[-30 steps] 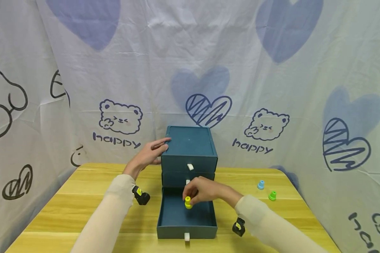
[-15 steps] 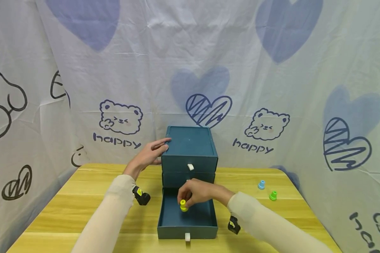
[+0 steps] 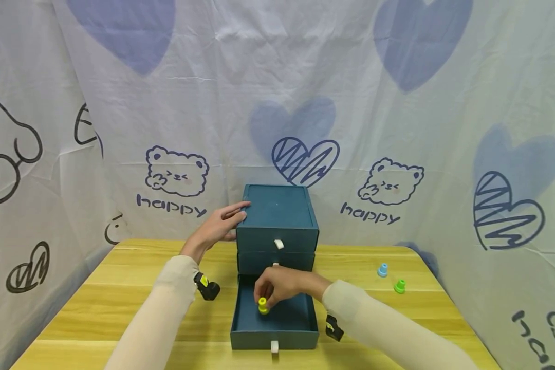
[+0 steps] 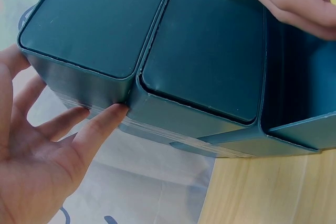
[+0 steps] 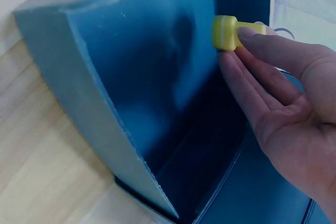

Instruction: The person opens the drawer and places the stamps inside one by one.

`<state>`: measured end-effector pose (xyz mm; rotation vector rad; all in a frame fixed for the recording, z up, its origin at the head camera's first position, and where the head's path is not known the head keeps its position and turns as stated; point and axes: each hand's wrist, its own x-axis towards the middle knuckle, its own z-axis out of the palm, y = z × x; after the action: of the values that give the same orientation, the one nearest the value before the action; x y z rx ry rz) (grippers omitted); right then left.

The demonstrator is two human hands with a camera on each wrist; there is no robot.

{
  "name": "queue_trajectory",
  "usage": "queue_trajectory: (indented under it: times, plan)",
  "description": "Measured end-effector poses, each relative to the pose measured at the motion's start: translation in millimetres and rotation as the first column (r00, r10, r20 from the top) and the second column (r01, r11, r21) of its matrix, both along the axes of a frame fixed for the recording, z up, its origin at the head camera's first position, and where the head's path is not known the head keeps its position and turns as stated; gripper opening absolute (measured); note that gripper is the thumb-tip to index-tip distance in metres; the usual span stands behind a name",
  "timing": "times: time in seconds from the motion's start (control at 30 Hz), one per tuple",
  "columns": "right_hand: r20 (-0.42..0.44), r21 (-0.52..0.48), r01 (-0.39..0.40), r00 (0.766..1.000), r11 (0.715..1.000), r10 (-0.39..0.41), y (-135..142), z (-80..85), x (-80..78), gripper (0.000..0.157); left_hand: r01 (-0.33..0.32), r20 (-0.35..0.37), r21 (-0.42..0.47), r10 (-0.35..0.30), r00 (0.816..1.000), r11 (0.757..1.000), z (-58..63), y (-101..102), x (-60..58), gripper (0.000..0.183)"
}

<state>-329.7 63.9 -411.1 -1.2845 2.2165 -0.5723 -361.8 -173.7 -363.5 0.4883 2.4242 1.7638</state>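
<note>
A dark teal drawer box [image 3: 277, 208] stands on the table, its bottom drawer [image 3: 274, 340] pulled out toward me. My right hand [image 3: 281, 285] is over that drawer and pinches a small yellow stamp-like piece [image 5: 224, 32] by its narrow stem, between thumb and fingers. The wide end of the piece faces the drawer floor; whether it touches cannot be made out. At the box's upper left side, my left hand [image 3: 216, 226] rests its fairly straight fingers on the wall and top edge. The left wrist view shows its fingertips [image 4: 118, 109] against the side wall.
On the table [image 3: 120, 288] to the right stand a light blue piece [image 3: 383, 270] and a green piece [image 3: 400, 286] of like shape. The upper drawers are closed, with white pull tabs [image 3: 279, 244]. A printed cloth [image 3: 277, 92] hangs behind the table.
My right hand has moved left and a little lower in the view with the yellow piece, toward the drawer's left part. The left hand stays in place on the box.
</note>
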Motion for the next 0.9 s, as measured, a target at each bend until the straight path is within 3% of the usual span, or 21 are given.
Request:
queue_trajectory:
  times: [0.9]
  plan:
    - [-0.021, 0.033, -0.010, 1.000, 0.999, 0.010, -11.3, -22.7, -2.1, 0.017, 0.009, 0.003, 0.000, -0.009, 1.000, 1.000, 0.9, -1.1, 1.4, 0.054]
